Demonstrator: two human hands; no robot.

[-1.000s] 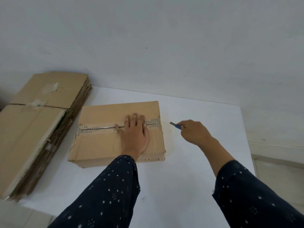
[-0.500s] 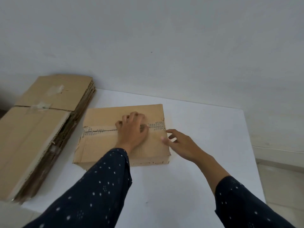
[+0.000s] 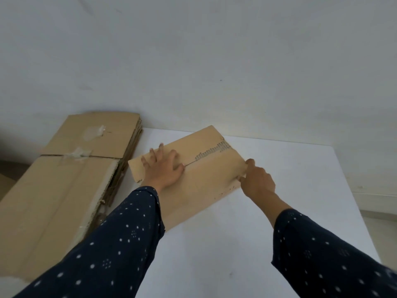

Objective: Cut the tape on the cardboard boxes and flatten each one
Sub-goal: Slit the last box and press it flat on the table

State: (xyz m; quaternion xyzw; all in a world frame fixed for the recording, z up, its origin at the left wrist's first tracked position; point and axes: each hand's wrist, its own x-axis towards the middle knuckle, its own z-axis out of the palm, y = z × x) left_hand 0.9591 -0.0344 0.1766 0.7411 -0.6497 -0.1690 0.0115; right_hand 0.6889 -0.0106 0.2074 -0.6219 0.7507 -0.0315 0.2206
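two hands on the cardboard box (image 3: 206,175) now, just right of the flat stack (image 3: 64,179). no longer carries the blue cutter seen a second ago in the right hand (image 3: 256,181); nowhere in view at present. grips the box end farthest from the stack instead, thumb on top, fingers curled under the edge. keeps the left hand (image 3: 164,171) flat on the lid, fingers spread wide, thumb at the cut seam (image 3: 211,152), on the half nearer the stack. swings the box out of square: parallel to the stack half a second ago, skewed now, far corner turned away from the stack. possibly lifted at that end, can't tell for sure. shows the seam split open beside the thumb, ragged tape remnants running on away from the stack. reads as cutting done on this face, moving on to the flatten step. probably needs a flip to reach any bottom tape, or flaps opened first; can't tell which. needs the cutter back if the underside is taped. leaves bare table (image 3: 279,211) beyond the box, away from the stack, for the turn.
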